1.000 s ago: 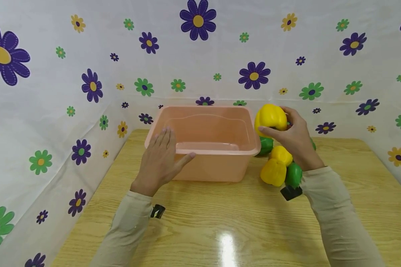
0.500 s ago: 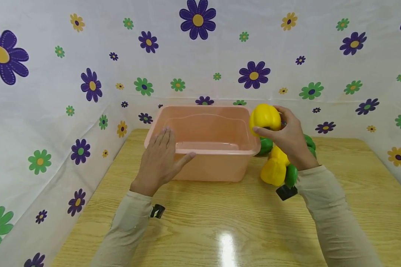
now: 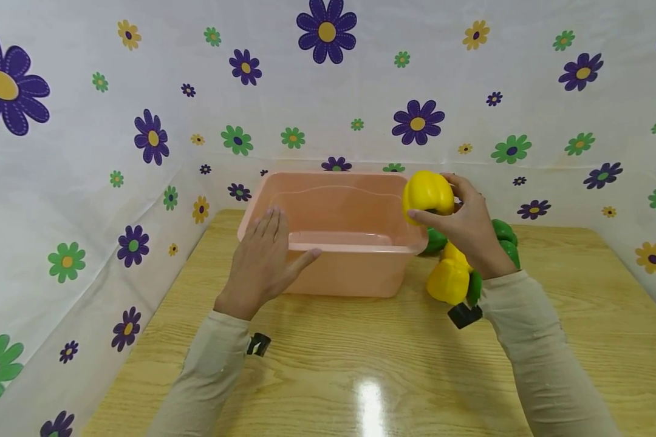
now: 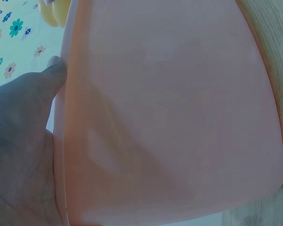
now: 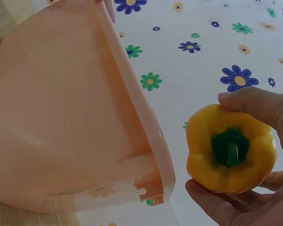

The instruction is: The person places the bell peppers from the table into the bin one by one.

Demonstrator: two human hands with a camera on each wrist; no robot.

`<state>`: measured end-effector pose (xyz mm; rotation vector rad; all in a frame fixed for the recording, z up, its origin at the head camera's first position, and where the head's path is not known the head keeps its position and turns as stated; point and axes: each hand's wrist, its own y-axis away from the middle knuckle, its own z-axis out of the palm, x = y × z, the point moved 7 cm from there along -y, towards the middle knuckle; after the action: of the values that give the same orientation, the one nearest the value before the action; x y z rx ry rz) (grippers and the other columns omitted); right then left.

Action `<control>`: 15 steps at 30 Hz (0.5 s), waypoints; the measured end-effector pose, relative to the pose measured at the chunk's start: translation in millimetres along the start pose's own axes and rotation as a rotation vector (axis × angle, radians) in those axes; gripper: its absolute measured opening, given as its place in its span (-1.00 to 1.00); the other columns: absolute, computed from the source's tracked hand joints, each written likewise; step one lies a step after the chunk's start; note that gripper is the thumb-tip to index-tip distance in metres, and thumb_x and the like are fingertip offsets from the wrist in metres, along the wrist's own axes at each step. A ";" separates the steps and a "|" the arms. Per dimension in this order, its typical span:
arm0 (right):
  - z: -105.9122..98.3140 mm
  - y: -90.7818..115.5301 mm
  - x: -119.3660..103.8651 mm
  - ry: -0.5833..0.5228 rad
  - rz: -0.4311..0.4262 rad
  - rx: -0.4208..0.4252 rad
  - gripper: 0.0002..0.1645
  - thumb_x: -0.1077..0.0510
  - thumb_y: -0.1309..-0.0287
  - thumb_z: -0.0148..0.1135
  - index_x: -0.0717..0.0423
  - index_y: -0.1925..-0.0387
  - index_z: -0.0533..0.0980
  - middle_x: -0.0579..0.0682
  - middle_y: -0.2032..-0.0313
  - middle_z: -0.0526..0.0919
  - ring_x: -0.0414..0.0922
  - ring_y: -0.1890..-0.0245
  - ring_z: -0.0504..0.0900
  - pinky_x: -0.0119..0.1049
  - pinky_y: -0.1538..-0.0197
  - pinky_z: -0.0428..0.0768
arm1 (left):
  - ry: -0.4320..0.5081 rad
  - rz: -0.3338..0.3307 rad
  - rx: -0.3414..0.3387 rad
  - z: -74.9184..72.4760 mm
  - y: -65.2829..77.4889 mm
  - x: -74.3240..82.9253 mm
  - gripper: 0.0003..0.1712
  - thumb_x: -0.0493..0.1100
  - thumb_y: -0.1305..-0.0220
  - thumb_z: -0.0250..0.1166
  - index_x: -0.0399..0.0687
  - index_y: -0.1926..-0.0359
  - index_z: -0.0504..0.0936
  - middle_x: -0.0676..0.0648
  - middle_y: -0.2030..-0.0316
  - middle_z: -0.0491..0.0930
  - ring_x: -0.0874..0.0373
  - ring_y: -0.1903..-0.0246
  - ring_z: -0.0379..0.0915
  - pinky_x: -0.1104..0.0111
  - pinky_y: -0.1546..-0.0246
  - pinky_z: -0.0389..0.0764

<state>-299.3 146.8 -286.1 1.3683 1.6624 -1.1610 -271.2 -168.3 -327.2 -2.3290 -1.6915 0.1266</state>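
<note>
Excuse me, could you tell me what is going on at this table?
A person's right hand holds a yellow pepper up at the right end of a pink tub. The left hand rests at the tub's rim, near its front left corner. Other peppers, yellow and green, lie on the table to the tub's right.

PLACE: screened-off work area, room unclear | wood-grain table (image 3: pixel 317 364) | flower-print sheeting (image 3: pixel 333 91) behind
</note>
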 end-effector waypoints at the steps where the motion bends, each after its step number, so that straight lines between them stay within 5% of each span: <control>1: 0.4 0.1 -0.6 0.004 -0.003 -0.002 0.08 -0.04 -0.13 0.51 0.04 -0.54 0.12 0.12 -0.31 0.36 0.03 -0.04 0.43 -0.22 -0.06 0.57 | 0.000 0.000 0.001 -0.3 0.0 0.1 0.22 0.52 -0.38 -0.06 -0.46 -0.53 -0.03 -0.36 -0.54 -0.04 -0.18 -0.55 -0.18 0.04 -0.55 -0.13; 15: 7.2 -0.3 -2.6 -0.019 -0.014 -0.039 0.09 0.01 -0.11 0.53 0.06 -0.53 0.11 0.12 -0.34 0.34 0.10 -0.11 0.48 -0.06 -0.16 0.57 | 0.007 -0.003 -0.007 -1.2 0.1 0.7 0.23 0.54 -0.37 -0.06 -0.46 -0.53 -0.03 -0.36 -0.55 -0.05 -0.17 -0.56 -0.19 0.05 -0.55 -0.15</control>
<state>-299.3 139.1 -286.4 1.3194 1.6756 -1.1405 -270.7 -167.9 -326.0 -2.3288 -1.6950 0.1127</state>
